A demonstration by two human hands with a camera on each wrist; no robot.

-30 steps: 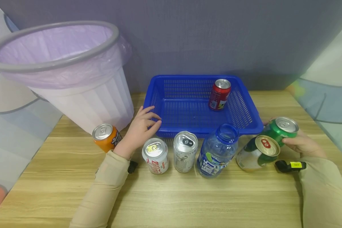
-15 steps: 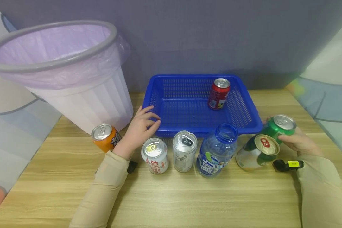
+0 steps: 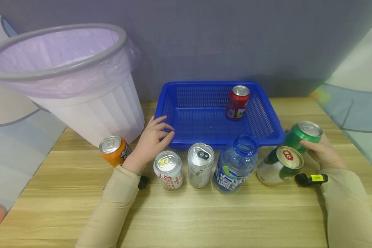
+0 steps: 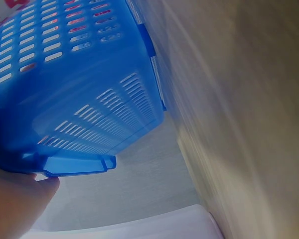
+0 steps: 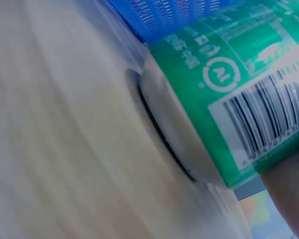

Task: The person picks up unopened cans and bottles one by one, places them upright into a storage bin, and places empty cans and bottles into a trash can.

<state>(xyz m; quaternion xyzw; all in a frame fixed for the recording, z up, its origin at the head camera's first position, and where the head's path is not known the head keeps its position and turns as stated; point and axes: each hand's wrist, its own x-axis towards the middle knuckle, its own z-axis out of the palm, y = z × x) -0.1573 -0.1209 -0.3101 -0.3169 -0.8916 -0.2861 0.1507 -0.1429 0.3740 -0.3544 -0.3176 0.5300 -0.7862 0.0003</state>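
My right hand grips a green soda can, its thumb on the near side. In the right wrist view the can's barcode shows, and its base is close to the table; whether it touches cannot be told. Just in front stands a white-and-green can with a gold top. My left hand rests at the front left corner of the blue plastic basket, fingers loosely bent and spread. The left wrist view shows a digit at the basket's rim. Inside the basket, at the right, stands a red can.
Along the basket's front stand a white Coca-Cola can, a dented silver-white can and an uncapped blue plastic bottle. An orange can is left of the left wrist, before a lined white trash bin.
The green can and my right hand have shifted slightly up in the head view, away from the white-and-green can. My left hand stays at the basket corner.
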